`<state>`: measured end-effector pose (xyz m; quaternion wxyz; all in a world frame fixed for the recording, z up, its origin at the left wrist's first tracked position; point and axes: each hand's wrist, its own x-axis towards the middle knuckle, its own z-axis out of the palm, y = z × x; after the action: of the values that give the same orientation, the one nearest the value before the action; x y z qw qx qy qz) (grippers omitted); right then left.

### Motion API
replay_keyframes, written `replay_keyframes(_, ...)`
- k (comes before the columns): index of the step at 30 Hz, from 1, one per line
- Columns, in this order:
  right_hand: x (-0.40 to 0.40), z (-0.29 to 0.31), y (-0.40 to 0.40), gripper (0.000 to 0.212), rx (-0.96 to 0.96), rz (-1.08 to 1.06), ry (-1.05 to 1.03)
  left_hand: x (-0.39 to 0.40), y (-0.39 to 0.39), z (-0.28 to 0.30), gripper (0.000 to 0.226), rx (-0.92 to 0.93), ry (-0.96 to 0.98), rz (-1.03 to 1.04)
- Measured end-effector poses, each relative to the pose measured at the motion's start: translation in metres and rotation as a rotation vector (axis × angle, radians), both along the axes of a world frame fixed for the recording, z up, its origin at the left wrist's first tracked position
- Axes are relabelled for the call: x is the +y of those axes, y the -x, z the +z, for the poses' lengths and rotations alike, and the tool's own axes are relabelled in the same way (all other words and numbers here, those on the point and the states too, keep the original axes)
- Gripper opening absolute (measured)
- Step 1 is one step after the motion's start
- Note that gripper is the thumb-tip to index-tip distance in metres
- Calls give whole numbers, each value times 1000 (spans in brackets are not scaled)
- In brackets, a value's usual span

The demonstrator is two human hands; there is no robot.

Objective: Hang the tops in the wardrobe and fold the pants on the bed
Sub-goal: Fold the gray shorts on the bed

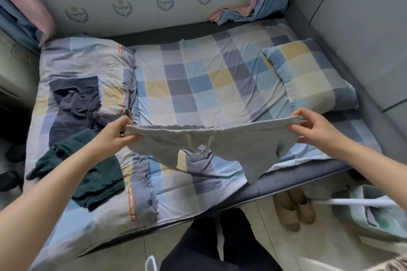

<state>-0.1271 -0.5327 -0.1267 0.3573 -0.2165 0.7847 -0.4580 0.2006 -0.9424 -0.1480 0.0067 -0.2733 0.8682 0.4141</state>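
Grey pants held up over the near edge of the bed

Both hands pinch the waistband: left hand (116, 132) on the left end, right hand (312, 126) on the right, grey pants (231, 145) stretched between, legs dangling above the checked bed (198, 86). Left on the duvet, dark green pants (88, 180) lie nearer, navy garment (74, 105) farther. Pillow (312, 77) far right.

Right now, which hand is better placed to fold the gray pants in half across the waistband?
Probably either. The left hand and right hand each pinch one end of the gray pants, held above the bed.
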Motion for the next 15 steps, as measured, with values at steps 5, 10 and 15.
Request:
replay_keyframes(5, 22, -16, 16, 18, -368, 79, 0, 27, -5, 3, 35, -229, -419, -36)
replay_keyframes(10, 26, -20, 49, 32, -331, 185, -155, 42, 3, -1, 49, -402, -611, 26)
replay_keyframes(15, 2, -40, 95, 23, -231, 181, -186, 49, 41, -31, 45, -386, -300, 176)
